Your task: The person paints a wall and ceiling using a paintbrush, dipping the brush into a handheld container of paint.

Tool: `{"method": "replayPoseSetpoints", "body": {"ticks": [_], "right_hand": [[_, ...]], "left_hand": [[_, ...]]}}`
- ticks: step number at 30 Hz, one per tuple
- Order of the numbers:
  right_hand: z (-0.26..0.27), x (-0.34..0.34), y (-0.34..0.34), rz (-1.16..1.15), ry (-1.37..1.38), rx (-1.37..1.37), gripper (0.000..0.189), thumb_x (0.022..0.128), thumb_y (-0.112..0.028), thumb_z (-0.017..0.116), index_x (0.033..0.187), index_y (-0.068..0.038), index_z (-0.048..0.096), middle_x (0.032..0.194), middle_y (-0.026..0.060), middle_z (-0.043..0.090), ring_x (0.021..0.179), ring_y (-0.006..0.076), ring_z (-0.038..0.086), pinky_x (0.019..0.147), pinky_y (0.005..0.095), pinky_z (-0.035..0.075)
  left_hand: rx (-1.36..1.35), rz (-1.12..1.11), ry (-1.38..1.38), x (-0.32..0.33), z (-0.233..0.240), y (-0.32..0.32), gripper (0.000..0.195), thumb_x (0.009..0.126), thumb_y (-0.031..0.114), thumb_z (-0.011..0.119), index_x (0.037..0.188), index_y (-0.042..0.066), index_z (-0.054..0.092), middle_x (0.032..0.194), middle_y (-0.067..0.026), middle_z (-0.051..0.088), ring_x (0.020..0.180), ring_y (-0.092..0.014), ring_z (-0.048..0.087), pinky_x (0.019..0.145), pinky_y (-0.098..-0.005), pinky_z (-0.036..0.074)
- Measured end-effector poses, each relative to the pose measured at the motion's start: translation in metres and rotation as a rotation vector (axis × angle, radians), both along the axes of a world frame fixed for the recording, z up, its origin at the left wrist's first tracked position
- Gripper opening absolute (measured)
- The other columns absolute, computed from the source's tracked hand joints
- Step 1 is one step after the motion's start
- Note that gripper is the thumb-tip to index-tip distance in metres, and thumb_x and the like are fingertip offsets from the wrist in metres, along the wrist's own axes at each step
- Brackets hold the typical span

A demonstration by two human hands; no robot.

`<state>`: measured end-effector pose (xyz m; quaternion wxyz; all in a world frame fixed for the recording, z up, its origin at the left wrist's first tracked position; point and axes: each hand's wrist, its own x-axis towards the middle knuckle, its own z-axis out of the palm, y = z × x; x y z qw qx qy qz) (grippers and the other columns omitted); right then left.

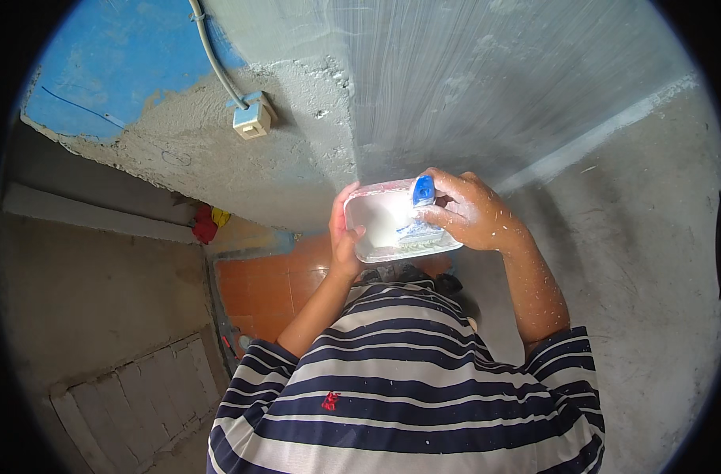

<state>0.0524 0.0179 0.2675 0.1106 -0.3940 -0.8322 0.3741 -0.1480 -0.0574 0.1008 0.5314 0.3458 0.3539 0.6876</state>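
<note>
My left hand grips the left side of a rectangular plastic tub, its thumb over the rim. White paint lies inside the tub. In my right hand is a paintbrush with a blue handle, pinched between thumb and fingers. The brush's bristles point down into the tub, coated white, near its right front side. How deep they sit in the paint I cannot tell. White specks cover my right hand and forearm.
Ahead, a wall carries streaky whitish paint. On the left, a switch box with a cable juts from a partly blue wall. Orange tiles cover the floor below. Red and yellow items lie farther left.
</note>
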Motion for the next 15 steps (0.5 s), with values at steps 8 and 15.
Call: {"method": "replayPoseSetpoints", "body": {"ticks": [8,15], "right_hand": [[0.000,0.004,0.016,-0.028,0.277,-0.181,0.053,0.092,-0.028,0.071,0.132,0.004,0.056,0.112,0.0280,0.069,0.099,0.0368,0.071,0.086,0.0400,0.055],[-0.009,-0.009,0.016,-0.042,0.071,-0.050,0.058,0.092,-0.024,0.071,0.136,0.009,0.052,0.112,0.0260,0.070,0.101,0.0311,0.071,0.090,0.0398,0.054]], "left_hand": [[0.028,-0.009,-0.051,0.000,-0.003,0.003,0.077,0.076,0.022,0.058,0.148,0.002,0.039,0.131,-0.0113,0.055,0.123,-0.021,0.051,0.109,-0.0343,0.037],[0.010,0.021,-0.053,0.000,-0.005,0.005,0.074,0.076,0.017,0.054,0.147,0.002,0.040,0.131,-0.0110,0.054,0.122,-0.020,0.051,0.109,-0.0339,0.037]]}}
